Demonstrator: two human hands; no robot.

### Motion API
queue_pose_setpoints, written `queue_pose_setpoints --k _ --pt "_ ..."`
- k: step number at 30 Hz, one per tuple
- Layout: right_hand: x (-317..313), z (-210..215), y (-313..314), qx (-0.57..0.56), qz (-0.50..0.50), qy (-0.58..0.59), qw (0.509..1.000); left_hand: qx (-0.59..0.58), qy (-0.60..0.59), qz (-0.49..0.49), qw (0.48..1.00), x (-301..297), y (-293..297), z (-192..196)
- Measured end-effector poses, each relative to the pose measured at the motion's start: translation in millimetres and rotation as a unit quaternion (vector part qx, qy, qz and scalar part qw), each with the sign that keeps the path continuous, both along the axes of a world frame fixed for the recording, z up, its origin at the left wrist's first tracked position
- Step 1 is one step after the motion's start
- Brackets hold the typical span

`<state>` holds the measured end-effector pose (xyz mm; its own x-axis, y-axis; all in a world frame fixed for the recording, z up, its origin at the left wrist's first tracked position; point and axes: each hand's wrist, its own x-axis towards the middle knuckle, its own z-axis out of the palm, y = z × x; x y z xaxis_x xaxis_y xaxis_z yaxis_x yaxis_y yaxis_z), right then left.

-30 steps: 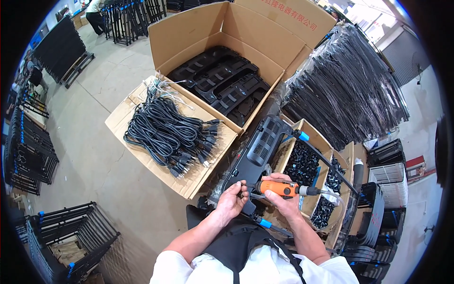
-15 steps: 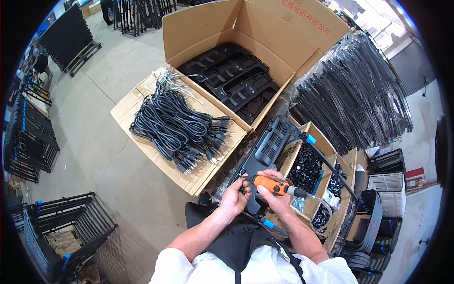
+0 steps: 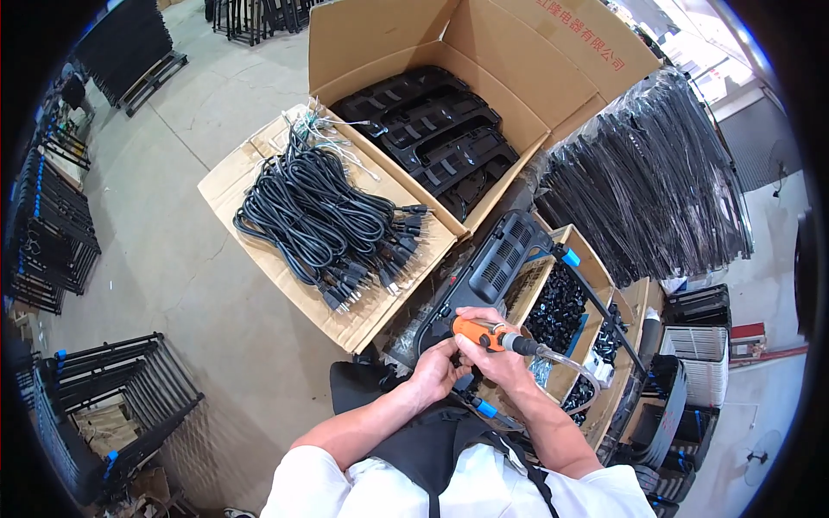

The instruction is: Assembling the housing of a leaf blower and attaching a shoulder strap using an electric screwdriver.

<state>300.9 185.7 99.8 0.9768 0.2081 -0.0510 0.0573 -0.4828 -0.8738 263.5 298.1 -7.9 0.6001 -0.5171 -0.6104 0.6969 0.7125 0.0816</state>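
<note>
An orange air screwdriver point(image 3: 477, 331) with a clear hose at its rear is gripped in my right hand point(image 3: 501, 360). Its front end points toward the black panel point(image 3: 439, 318), and the tip is hidden. Just below the tool's front, my left hand point(image 3: 434, 377) has its fingers curled together against the panel's near part. What those fingers hold, if anything, cannot be made out. The panel carries a slotted black cover point(image 3: 509, 252) at its far end and joins a black tube frame with blue end pieces point(image 3: 570, 256).
Black cords point(image 3: 315, 216) lie bundled on a cardboard flap to the left. Behind is an open carton point(image 3: 371, 39) of black moulded panels. A wooden bin point(image 3: 591, 331) with small black parts sits right, near wrapped black strips point(image 3: 639, 181). Racked frames point(image 3: 129, 397) stand left.
My left hand has moved nearer my body and slightly right, and its fingers are more hidden. The screwdriver has shifted slightly left and tilted. The view has turned a little.
</note>
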Motion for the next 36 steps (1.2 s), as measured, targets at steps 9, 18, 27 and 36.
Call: queue_pose_setpoints --k 9,18,27,36 --pt "-5 7 -7 0.08 -0.052 0.05 0.994 -0.02 -0.029 -0.044 0.998 -5 -7 -14" --pt "-78 46 -92 0.217 -0.262 0.003 0.94 0.015 -0.049 -0.097 0.994 6 -23 4" --pt "-217 21 -160 0.384 -0.507 -0.009 0.771 0.038 -0.117 -0.182 0.976 32 -115 11" --pt "-330 16 -158 0.436 -0.627 -0.013 0.646 0.16 -0.287 -0.327 0.886 47 -208 -6"
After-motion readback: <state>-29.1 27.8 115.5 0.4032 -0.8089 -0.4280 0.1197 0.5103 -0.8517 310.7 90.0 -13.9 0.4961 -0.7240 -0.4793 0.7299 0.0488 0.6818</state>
